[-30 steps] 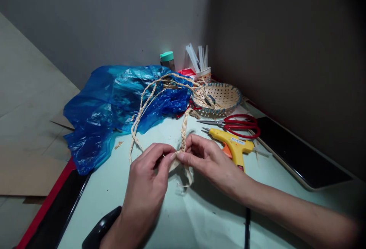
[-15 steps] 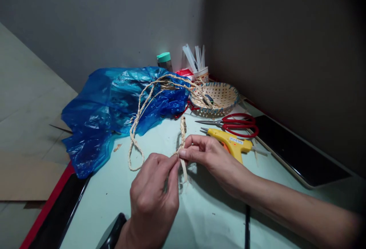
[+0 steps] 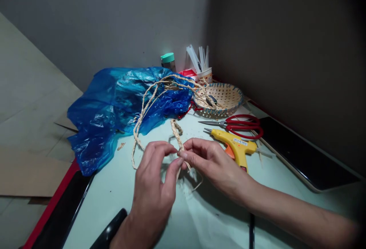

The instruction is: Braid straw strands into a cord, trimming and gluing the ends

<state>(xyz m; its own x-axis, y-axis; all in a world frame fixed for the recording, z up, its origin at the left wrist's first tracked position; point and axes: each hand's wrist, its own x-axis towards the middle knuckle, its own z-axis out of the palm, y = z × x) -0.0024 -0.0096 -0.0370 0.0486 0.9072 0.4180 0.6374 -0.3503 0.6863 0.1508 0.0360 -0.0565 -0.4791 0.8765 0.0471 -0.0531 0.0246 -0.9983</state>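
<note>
A short pale straw braid (image 3: 176, 134) rises from my fingertips and bends over at its top, with loose strands hanging below. My right hand (image 3: 213, 159) pinches the braid's lower end between thumb and fingers. From the left, my left hand (image 3: 156, 176) brings its thumb and index fingertip against the same spot, closed on the strands there. The exact grip is partly hidden by the fingertips. A longer straw braid (image 3: 138, 127) loops over the table behind my left hand. Close beyond my right hand lies a yellow glue gun (image 3: 236, 146) with an orange trigger.
Red-handled scissors (image 3: 243, 125) lie behind the glue gun. Farther back stand a woven basket (image 3: 228, 100), a cup (image 3: 206, 74) of glue sticks and a green-lidded bottle (image 3: 168, 60). A blue plastic bag (image 3: 105, 104) covers the back left; a black tablet-like slab (image 3: 305, 153) lies right.
My left fingers have spread somewhat from a tight pinch, staying at the braid's lower end. The short braid now leans left and curls at its top. The loose strands below have shifted. The view moved slightly.
</note>
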